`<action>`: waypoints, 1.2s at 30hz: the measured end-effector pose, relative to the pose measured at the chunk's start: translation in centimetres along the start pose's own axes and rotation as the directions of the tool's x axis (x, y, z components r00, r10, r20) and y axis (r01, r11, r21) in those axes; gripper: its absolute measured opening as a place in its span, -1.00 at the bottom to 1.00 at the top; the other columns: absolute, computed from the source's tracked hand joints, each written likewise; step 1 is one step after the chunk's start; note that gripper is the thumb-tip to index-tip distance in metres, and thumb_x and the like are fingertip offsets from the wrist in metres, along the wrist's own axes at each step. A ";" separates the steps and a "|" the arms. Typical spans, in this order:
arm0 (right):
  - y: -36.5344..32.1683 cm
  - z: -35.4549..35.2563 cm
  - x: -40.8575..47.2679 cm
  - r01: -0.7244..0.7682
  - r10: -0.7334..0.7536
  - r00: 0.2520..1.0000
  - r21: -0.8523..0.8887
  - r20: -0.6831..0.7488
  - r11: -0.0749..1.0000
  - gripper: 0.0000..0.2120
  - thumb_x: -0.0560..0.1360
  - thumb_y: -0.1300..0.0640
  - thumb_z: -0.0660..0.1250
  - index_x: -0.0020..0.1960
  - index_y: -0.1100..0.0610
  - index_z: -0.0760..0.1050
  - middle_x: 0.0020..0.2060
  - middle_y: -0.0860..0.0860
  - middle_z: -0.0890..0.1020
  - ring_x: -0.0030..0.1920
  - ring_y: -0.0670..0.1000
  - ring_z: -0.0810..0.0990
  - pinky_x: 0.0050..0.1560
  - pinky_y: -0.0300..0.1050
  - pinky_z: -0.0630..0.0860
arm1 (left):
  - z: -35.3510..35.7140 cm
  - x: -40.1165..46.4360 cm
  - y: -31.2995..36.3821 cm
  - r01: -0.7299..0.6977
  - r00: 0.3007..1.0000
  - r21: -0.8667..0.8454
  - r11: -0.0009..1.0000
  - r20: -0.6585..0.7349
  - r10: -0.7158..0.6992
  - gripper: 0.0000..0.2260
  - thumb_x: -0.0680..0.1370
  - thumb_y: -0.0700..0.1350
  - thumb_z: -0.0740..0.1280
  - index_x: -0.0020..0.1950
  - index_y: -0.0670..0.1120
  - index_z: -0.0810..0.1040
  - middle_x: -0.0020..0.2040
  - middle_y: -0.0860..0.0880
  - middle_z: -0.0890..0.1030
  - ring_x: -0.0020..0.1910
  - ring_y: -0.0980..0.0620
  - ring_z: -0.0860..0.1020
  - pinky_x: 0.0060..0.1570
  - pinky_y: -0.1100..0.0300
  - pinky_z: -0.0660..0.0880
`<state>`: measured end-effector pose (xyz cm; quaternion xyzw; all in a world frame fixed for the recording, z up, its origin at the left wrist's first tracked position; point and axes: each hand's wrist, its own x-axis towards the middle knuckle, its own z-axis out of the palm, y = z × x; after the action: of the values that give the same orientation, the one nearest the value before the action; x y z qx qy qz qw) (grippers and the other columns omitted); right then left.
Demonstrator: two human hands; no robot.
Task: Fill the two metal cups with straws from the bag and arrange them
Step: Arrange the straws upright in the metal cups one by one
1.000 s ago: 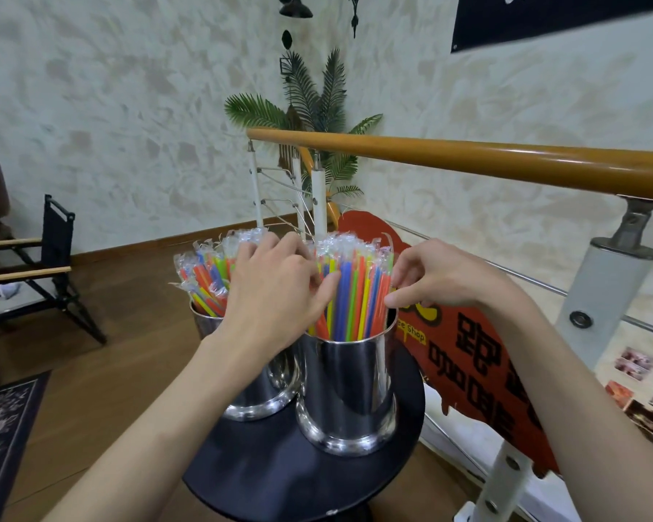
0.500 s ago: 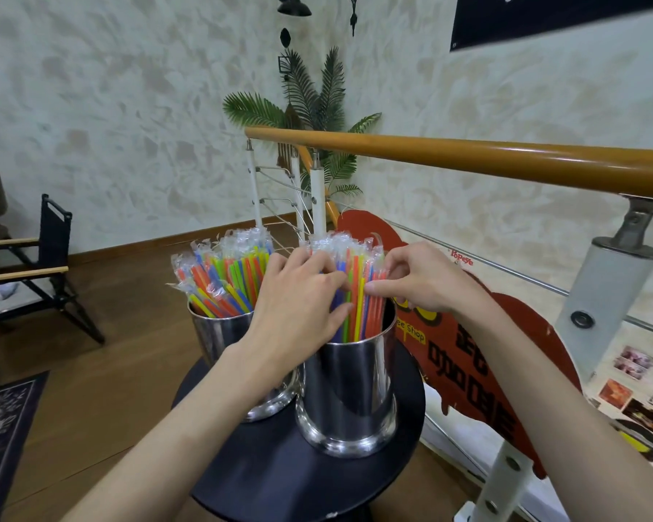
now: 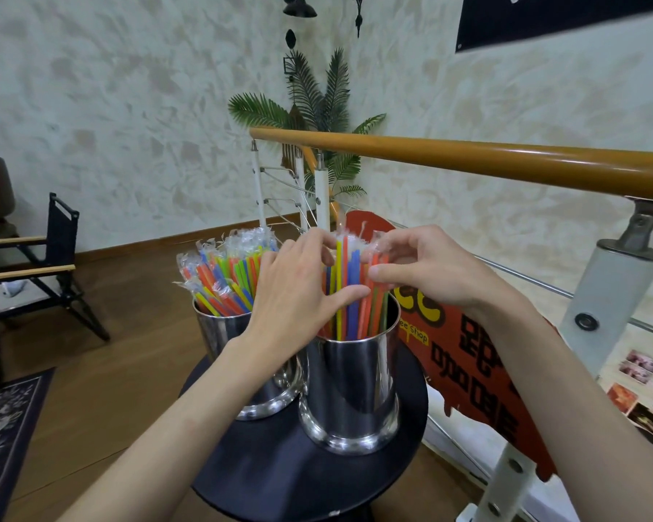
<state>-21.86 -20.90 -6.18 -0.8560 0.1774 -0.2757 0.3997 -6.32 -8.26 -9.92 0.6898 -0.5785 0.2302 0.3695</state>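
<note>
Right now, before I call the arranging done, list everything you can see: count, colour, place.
shiny metal cups: two, silver, side by side on the table, both full.
wrapped plastic straws: many, mixed bright colours, upright in both cups.
round black table: one, under the cups.
wooden handrail: one, orange-brown, behind the cups.
red shop sign: one, on the railing, right.
palm plant: one, green, in the corner.
folding chair: one, black, far left.
patterned rug: one, dark, lower left.
left hand: grip on the right cup's straws.
right hand: pinching the same bundle.
</note>
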 end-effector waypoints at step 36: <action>0.0 0.5 -0.2 -0.001 0.006 1.000 0.211 -0.020 0.977 -0.83 0.50 0.29 0.49 0.06 0.12 0.64 -0.16 0.02 0.74 -0.09 0.03 0.75 -0.10 -0.17 0.65 | -1.0 0.2 -0.3 0.215 0.932 -0.238 0.947 0.339 -0.126 -0.81 0.60 0.14 0.32 -0.19 0.18 0.56 -0.14 0.04 0.63 -0.04 0.15 0.52 0.06 0.07 0.18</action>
<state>-21.68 -20.48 -6.52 -0.8056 0.1528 -0.3010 0.4869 -5.89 -7.61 -9.28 0.7088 -0.5939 0.0009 0.3806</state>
